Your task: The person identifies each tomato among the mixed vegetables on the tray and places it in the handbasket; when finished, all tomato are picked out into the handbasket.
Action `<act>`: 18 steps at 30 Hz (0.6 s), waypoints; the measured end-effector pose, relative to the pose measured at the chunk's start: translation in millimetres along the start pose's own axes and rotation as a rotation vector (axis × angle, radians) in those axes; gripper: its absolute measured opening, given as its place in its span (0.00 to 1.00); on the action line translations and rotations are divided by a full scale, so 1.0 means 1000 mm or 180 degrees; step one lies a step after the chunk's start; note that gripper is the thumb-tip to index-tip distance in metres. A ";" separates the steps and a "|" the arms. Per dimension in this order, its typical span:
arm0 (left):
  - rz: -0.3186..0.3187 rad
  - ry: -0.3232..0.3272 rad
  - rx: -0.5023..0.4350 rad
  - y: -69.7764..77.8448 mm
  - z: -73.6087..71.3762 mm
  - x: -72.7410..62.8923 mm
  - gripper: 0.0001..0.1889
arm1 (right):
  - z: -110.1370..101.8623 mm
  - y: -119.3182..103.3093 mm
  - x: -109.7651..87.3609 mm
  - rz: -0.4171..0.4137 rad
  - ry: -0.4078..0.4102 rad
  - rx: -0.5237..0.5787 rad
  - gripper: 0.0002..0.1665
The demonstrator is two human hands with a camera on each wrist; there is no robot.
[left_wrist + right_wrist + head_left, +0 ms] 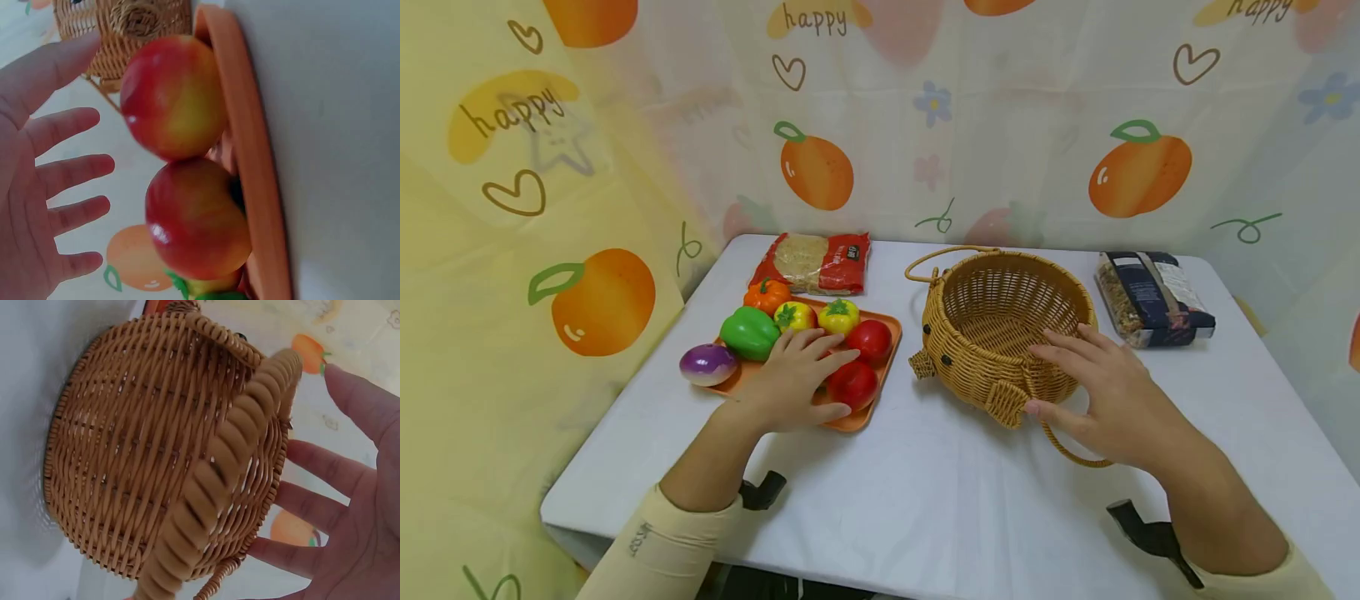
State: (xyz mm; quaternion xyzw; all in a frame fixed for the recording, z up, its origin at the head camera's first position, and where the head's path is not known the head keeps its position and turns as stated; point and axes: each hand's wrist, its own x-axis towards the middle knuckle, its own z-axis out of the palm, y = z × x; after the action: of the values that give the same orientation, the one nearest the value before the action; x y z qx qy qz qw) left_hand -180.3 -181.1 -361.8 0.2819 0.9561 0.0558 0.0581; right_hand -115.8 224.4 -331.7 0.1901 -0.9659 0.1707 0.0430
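My left hand (797,379), fingers spread, is over an orange tray (891,333) of toy-like produce. Around it are a green bell pepper (750,333), an orange pepper (767,295), two yellowish peppers (838,317) and a purple-and-white vegetable (708,365). Two red round fruits (852,385) sit nearest its thumb; the left wrist view shows yellow patches on them (197,219), apart from the fingers. My right hand (1108,392) is at the near right rim of a wicker basket (970,367) with an animal face. Its fingers are extended; whether they touch the rim I cannot tell.
Behind the tray lies a red bag (842,262) of pale grain or noodles. A dark packet (1153,300) stands to the basket's right. One basket handle (951,257) leans back left, another (219,462) hangs toward me. White cloth (940,517) covers the table.
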 end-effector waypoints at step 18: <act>0.0354 -0.0063 -0.0141 0.009 0.018 0.012 0.29 | 0.015 -0.001 0.000 -0.0036 0.0445 0.0088 0.33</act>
State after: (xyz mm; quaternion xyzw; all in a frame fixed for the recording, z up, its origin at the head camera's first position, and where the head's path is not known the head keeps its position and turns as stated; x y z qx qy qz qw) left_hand -182.9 -166.0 -379.1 0.3337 0.9368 0.0773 0.0706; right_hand -116.0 218.0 -344.9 0.1836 -0.9570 0.1966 0.1087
